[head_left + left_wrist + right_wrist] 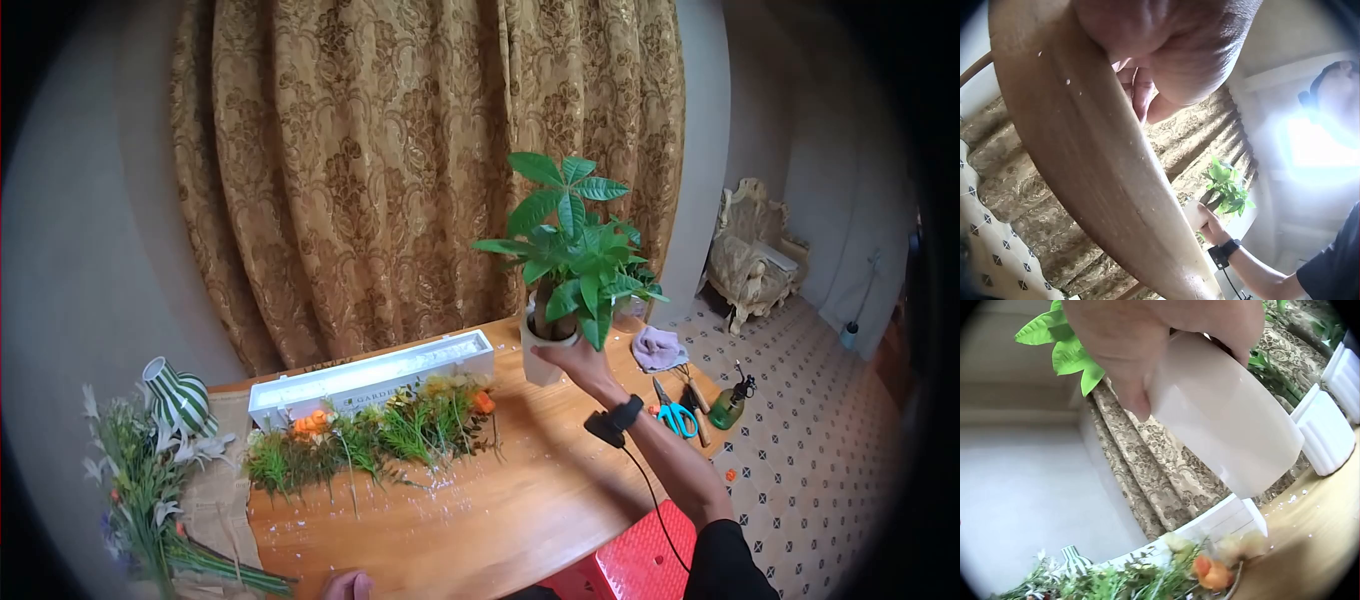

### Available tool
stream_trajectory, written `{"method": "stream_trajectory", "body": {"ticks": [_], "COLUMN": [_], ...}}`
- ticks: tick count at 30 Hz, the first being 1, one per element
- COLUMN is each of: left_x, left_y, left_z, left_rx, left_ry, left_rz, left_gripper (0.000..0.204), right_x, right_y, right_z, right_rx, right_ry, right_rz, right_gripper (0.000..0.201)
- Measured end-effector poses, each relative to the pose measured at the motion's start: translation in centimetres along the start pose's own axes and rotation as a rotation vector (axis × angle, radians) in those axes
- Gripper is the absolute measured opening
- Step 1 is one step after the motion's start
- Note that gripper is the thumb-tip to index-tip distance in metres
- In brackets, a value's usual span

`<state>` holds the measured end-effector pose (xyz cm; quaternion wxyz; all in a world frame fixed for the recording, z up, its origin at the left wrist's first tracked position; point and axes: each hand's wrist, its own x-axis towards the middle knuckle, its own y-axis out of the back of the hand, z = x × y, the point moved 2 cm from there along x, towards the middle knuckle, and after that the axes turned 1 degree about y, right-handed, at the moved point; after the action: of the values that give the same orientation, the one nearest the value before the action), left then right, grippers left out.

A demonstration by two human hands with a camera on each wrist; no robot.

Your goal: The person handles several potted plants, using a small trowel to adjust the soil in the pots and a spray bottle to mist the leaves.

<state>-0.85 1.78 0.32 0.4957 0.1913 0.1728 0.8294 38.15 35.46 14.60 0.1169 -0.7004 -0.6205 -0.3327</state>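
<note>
My right hand (575, 360) grips a white plant pot (540, 358) near its rim. A leafy green potted plant (575, 240) with a thick brown stem grows from it. In the right wrist view the thumb lies along one side of the pot (1222, 419), and its base shows close over the wooden table. My left hand (347, 585) rests at the table's front edge and holds nothing; the left wrist view shows its fingers (1141, 90) loosely bent by the edge. Left of the pot stands a long white planter box (370, 385) with white filling.
Artificial greenery (380, 440) with orange flowers lies before the box. At left are a green-striped vase (178, 395) and a bunch of white flowers (150, 500). Teal scissors (676, 420), a purple cloth (657, 348) and a green spray bottle (728, 410) are at right; a red stool (650, 560) stands below.
</note>
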Motion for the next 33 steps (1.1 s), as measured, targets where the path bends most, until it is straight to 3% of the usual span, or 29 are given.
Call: {"method": "stream_trajectory", "body": {"ticks": [3, 6, 8, 10, 12, 14, 16, 19, 20, 22, 27, 30, 32, 33], "left_x": [-0.2, -0.3, -0.2, -0.1, -0.3, 0.2, 1.6, 1.7, 1.8, 2.2, 2.4, 2.4, 2.5, 2.6], "left_y": [0.5, 1.0, 0.7, -0.1, 0.1, -0.2, -0.9, 0.1, 0.3, 0.3, 0.6, 1.5, 1.4, 1.2], "left_z": [0.8, 0.6, -0.5, -2.1, -1.7, -1.5, -0.9, 3.4, 3.5, 3.5, 4.5, 5.9, 5.5, 5.0], "left_rx": [-0.048, -0.082, -0.084, -0.325, -0.367, -0.406, -0.348, -0.307, -0.300, -0.204, -0.268, -0.101, -0.299, -0.297], "left_ry": [0.028, 0.037, 0.032, 0.072, 0.097, 0.124, -0.205, -0.296, -0.283, -0.268, -0.216, -0.232, 0.107, 0.109], "left_rz": [-0.009, -0.018, -0.011, 0.018, -0.025, -0.061, -0.130, -0.106, -0.091, -0.187, -0.151, -0.154, -0.238, -0.235], "left_gripper": [0.020, 0.020, 0.020, 0.020, 0.030, 0.042, 0.053, 0.069, 0.069, 0.100, 0.097, 0.112, 0.109, 0.109], "right_x": [-3.7, -8.2, -10.6, -13.3, -15.4, -17.2, -18.6, -19.6, -20.0, -20.8, -22.0, -21.5, -21.8, -21.7], "right_y": [0.4, -0.7, -1.7, -3.6, -5.7, -8.0, -10.5, -13.4, -14.2, -15.8, -18.4, -18.3, -18.8, -18.8], "right_z": [-3.4, -5.8, -8.1, -6.8, -8.6, -9.0, -9.6, -10.9, -10.8, -10.4, -10.5, -12.4, -11.9, -12.0], "right_rx": [0.017, 0.172, 0.116, 0.111, 0.107, 0.195, 0.284, 0.365, 0.352, 0.347, 0.492, 0.563, 0.508, 0.512], "right_ry": [-0.016, -0.140, -0.159, -0.169, -0.171, -0.084, -0.080, -0.027, -0.027, -0.020, -0.068, -0.086, -0.077, -0.077], "right_rz": [-0.173, -0.298, -0.397, -0.531, -0.602, -0.628, -0.666, -0.755, -0.815, -0.886, -0.941, -0.943, -1.014, -1.016], "right_gripper": [0.066, 0.087, 0.091, 0.089, 0.081, 0.034, 0.035, 0.041, 0.045, 0.048, 0.063, 0.064, 0.063, 0.063]}}
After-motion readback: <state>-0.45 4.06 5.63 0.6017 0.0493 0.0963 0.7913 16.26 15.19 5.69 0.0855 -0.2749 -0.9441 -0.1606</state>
